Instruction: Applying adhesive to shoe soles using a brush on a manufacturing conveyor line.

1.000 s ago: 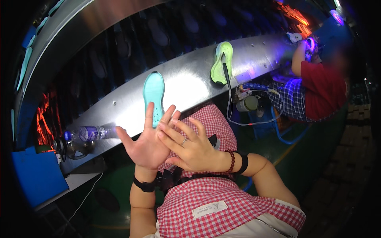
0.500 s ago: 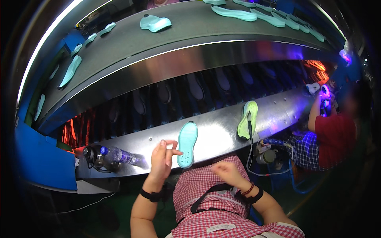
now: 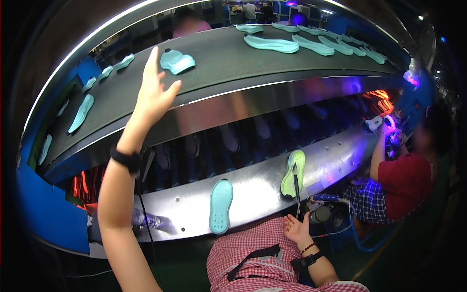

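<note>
My left hand [image 3: 158,92] is stretched out over the upper belt, fingers spread and holding nothing. Just past its fingertips lies a pale teal shoe sole [image 3: 177,62] with a dark tip; I cannot tell whether they touch. My right hand [image 3: 296,228] is palm up with loosely curled, parted fingers, beside the cord of a black pen-like tool [image 3: 296,182]. That tool rests on a yellow-green sole [image 3: 286,187] on the metal ledge. Left of it, another teal sole [image 3: 221,207] lies flat, small holes showing at its near end.
More teal soles lie along the dark conveyor belt [image 3: 219,53], left and far right. Below it, darker soles [image 3: 228,137] sit in a glowing tunnel. A clear bottle [image 3: 153,220] lies by my left forearm. A co-worker in a red top [image 3: 406,177] sits at right.
My left hand has gone from beside the teal sole on the ledge up and forward over the belt. My right hand has moved from my lap toward the tool's cord and opened.
</note>
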`<state>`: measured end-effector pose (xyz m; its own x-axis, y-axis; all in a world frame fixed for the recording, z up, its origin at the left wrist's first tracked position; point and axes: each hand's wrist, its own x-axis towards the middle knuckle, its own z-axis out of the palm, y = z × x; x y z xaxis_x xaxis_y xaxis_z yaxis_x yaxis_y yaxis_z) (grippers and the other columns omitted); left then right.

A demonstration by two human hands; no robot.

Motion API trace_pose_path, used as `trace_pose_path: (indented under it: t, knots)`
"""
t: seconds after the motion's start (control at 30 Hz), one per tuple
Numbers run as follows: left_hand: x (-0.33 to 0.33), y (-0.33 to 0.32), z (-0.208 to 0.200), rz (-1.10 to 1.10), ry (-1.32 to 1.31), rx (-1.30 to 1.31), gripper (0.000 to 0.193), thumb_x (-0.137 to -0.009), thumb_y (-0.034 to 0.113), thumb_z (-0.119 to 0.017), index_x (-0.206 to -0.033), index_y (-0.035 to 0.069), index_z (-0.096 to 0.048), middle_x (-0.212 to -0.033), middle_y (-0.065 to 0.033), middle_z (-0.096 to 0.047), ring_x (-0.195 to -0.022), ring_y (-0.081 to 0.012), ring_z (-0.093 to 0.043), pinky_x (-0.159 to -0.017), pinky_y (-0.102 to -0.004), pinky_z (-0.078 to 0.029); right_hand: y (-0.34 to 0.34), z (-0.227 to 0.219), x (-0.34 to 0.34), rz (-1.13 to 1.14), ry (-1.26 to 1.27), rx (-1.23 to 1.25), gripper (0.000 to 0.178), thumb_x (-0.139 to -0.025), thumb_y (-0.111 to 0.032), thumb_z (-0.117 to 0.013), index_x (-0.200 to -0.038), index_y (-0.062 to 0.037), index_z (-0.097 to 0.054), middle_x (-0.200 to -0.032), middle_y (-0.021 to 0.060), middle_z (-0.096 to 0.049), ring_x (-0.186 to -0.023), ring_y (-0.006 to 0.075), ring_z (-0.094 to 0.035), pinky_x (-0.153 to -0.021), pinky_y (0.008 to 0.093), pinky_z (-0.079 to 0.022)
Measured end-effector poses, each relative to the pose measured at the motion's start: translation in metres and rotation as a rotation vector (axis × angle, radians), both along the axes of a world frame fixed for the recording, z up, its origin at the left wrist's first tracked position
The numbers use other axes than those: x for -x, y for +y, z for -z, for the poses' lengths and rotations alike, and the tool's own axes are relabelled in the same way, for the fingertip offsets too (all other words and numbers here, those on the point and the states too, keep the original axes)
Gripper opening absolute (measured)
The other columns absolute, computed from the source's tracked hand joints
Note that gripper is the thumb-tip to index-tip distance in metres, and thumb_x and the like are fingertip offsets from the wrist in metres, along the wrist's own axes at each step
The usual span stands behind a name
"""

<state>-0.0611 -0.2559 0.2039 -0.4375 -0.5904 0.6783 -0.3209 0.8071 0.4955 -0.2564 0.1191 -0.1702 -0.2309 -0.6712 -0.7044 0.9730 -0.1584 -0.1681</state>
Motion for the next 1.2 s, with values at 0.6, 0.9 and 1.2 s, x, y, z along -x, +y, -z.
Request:
trace_pose_path:
  t: [0.6, 0.9, 1.2]
  knots:
    - [0.018, -0.019, -0.034, -0.397, -0.917, -0.020, 0.041, -0.080, 0.033, -0.058, -0.105, 0.001, -0.057, -0.109, -0.0164, -0.057, -0.112, -0.0332, -0.044, -0.091, -0.0406, -0.037, -0.014, -0.018, 0.011, 0.502, 0.303, -0.178, 0.033, -0.083, -0.039, -0.052, -0.108, -0.0169, -0.055, -0.095, 0.0017, -0.058, -0.066, 0.0108, -0.049, -0.057, 0.0215, -0.040]
    - [-0.054, 0.060, 0.071, 0.058, 1.006, -0.460, 0.031, -0.083, 0.013, -0.047, -0.110, -0.003, -0.045, -0.107, -0.0122, -0.051, -0.099, -0.0203, -0.050, -0.089, -0.0325, -0.040, -0.068, -0.050, 0.077, 0.382, 1.069, -0.015, 0.037, -0.092, -0.039, -0.039, -0.112, -0.0085, -0.047, -0.113, 0.0050, -0.054, -0.080, 0.0110, -0.052, -0.063, 0.0223, -0.039]
    - [-0.118, 0.168, 0.193, 1.072, 0.971, -1.608, 0.099, -0.072, 0.069, -0.047, -0.134, -0.003, -0.021, -0.123, -0.0276, -0.041, -0.105, -0.0465, -0.048, -0.086, -0.0567, -0.042, -0.098, -0.033, 0.092, -0.077, 1.395, -0.321, 0.032, -0.082, -0.018, -0.061, -0.109, -0.0012, -0.057, -0.102, 0.0050, -0.058, -0.087, 0.0118, -0.054, -0.073, 0.0224, -0.044]
